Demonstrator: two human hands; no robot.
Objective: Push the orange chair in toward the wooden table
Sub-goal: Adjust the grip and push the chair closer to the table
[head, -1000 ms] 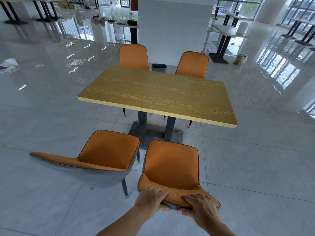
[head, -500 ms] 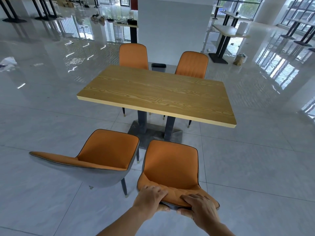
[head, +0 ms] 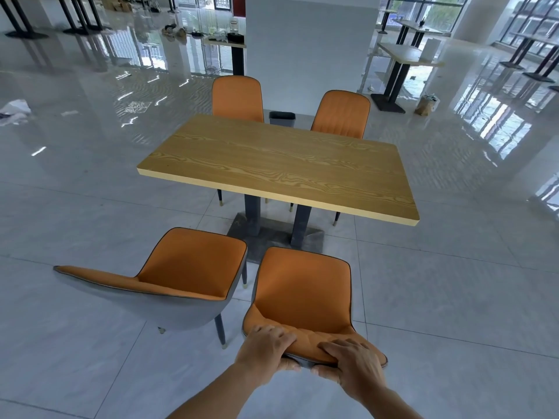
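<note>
An orange chair (head: 302,291) with a grey shell stands on the tiled floor in front of me, its seat facing the wooden table (head: 281,158). A gap of floor lies between the seat's front edge and the table's near edge. My left hand (head: 266,347) grips the top of the backrest on its left part. My right hand (head: 352,362) grips the same top edge on its right part, fingers over the orange padding and thumb under the grey rim.
A second orange chair (head: 187,267) stands to the left, turned sideways, close to the held chair. Two more orange chairs (head: 237,96) are tucked in at the table's far side. The dark table base (head: 272,234) sits under the table. A small bin (head: 282,118) stands behind.
The view has shifted slightly; the chair and both hands sit a touch nearer the table. Both hands keep their grip on the backrest.
</note>
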